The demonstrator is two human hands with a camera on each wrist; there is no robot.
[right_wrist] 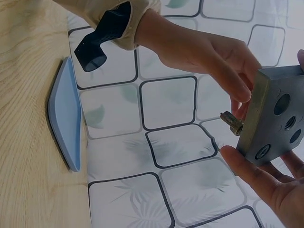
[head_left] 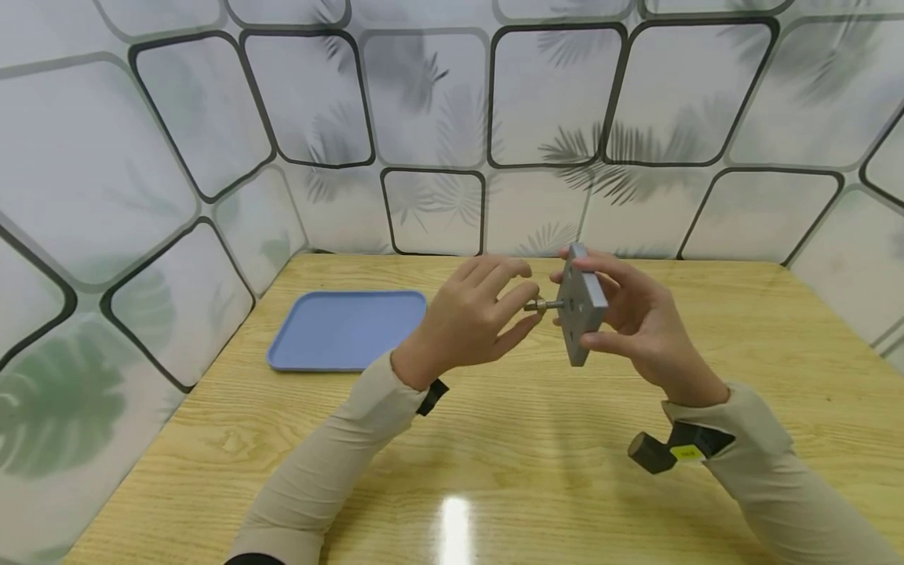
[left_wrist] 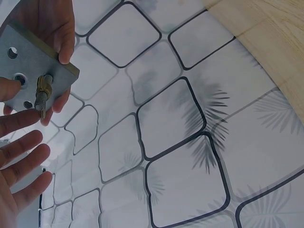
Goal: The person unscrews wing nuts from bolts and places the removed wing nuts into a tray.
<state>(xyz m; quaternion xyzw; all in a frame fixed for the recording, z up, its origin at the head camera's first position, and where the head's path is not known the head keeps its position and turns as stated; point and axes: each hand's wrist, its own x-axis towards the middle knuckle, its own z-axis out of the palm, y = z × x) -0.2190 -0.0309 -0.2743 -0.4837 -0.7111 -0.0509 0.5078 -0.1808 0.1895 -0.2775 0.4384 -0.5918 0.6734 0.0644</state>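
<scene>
A grey metal plate with several round holes is held upright by its edges in my right hand, above the table. From its left face sticks out a threaded bolt carrying a brass-coloured wing nut. My left hand is at that nut. In the left wrist view its index finger reaches the wing's lower tip, while the thumb lies apart from the nut and the other fingers are spread. The right wrist view shows the wing nut beside the plate's edge.
A blue rectangular tray lies on the wooden table, left of my left hand. Behind and to the left stands a patterned wall covering. A dark wrist camera juts from my right sleeve.
</scene>
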